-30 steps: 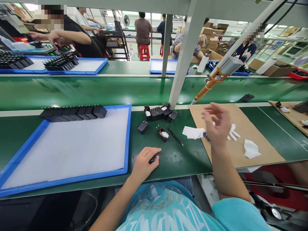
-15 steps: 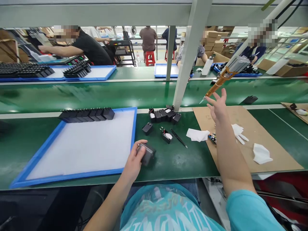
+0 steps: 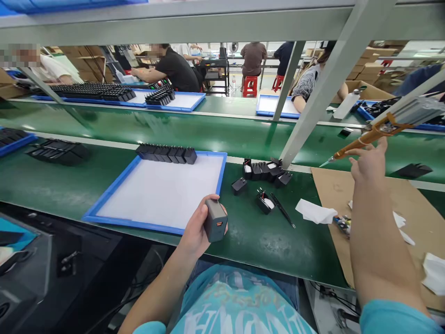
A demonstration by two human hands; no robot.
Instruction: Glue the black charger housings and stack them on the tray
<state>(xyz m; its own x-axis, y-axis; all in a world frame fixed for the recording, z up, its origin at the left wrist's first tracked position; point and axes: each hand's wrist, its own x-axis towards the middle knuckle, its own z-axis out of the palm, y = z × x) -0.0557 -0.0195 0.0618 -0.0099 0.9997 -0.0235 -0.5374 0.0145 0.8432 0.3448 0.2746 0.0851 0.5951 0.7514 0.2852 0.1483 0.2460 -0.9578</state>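
Note:
My left hand (image 3: 199, 227) is closed around a dark grey charger (image 3: 216, 220), its orange USB port facing me. My right hand (image 3: 370, 162) reaches up at the right, right by the orange barrel of a hanging glue dispenser (image 3: 361, 140) with a thin teal tip. Its fingers are apart and not wrapped round the barrel; whether they touch it I cannot tell. On the green bench between my hands lie an open charger case (image 3: 265, 202) with white inside, a closed black charger (image 3: 239, 186) and black tweezers (image 3: 283, 211).
A blue-rimmed tray (image 3: 135, 225) on the left carries a row of black chargers (image 3: 167, 153). More charger cases (image 3: 266, 171) cluster by the slanted metal post (image 3: 313, 111). White tissue (image 3: 315, 212) and brown cardboard (image 3: 333, 185) lie to the right. Co-workers sit beyond the conveyor (image 3: 208, 127).
My view has swung left. The left hand has turned the charger so its port side shows. My right hand has come closer to the glue dispenser's barrel, its fingers less spread.

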